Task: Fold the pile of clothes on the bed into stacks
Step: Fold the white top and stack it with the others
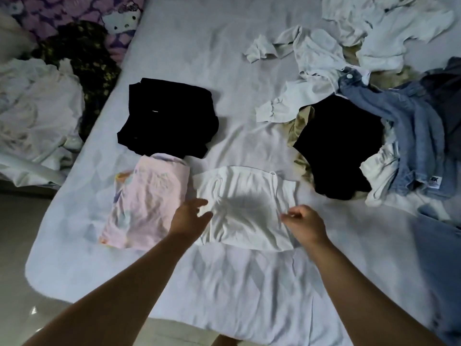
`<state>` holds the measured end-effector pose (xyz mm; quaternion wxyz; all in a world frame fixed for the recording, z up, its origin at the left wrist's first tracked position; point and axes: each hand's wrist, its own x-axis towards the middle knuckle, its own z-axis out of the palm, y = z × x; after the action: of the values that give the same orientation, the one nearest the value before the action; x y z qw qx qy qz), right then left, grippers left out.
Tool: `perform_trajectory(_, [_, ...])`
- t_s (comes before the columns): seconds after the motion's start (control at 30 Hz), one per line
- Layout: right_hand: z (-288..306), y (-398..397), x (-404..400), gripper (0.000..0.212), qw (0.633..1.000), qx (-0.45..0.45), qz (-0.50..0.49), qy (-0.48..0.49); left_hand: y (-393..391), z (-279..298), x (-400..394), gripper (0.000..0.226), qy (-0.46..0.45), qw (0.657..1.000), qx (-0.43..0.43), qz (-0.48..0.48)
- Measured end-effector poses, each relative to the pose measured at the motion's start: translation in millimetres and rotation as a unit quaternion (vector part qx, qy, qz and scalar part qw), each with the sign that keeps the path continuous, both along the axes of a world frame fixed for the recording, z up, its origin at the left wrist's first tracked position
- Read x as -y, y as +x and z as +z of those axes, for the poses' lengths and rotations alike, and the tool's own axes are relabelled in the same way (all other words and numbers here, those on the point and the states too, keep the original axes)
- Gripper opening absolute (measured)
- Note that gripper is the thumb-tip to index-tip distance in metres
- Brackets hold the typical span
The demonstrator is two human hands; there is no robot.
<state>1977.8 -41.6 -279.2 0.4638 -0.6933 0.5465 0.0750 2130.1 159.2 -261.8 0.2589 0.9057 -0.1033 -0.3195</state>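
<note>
A white strappy top (pixel 245 196) lies flat on the bed (pixel 224 283) in front of me. My left hand (pixel 190 216) is at its left edge, fingers relaxed and parted over the fabric. Over the top's right side, my right hand (pixel 305 223) hovers with fingers loosely curled; whether it pinches fabric is unclear. A folded pink garment (pixel 147 203) lies to the left, a folded black stack (pixel 167 118) behind it. The unfolded pile (pixel 374 101) of white, black, beige and denim clothes fills the right side.
A second heap of pale and dark clothes (pixel 37 108) lies off the bed's left edge near a cartoon-cat cushion (pixel 119 18). The floor (pixel 22 245) shows at lower left. Blue denim (pixel 439 265) drapes at the bed's right side.
</note>
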Motion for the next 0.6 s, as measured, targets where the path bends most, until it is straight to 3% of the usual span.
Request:
perform_trajectory(0.1, [-22, -18, -18, 0.049, 0.997, -0.080, -0.016, 0.015, -23, -25, -16, 0.050, 0.042, 0.999, -0.018, 0.009])
perform_trajectory(0.2, [-44, -25, -29, 0.057, 0.993, -0.096, -0.064, -0.012, -36, -44, -21, 0.057, 0.075, 0.996, -0.008, 0.047])
perform_trajectory(0.37, [-59, -11, -31, 0.051, 0.987, -0.069, -0.146, 0.012, -31, -63, -12, 0.052, 0.068, 0.983, -0.046, 0.166])
perform_trajectory(0.43, [-64, -5, -29, 0.044, 0.990, -0.071, -0.118, 0.006, -27, -66, -7, 0.046, 0.050, 0.973, -0.051, 0.219])
perform_trajectory(0.6, [-57, -13, -22, 0.022, 0.995, -0.019, -0.096, -0.027, -28, -54, -2, 0.019, -0.089, 0.948, -0.041, 0.302])
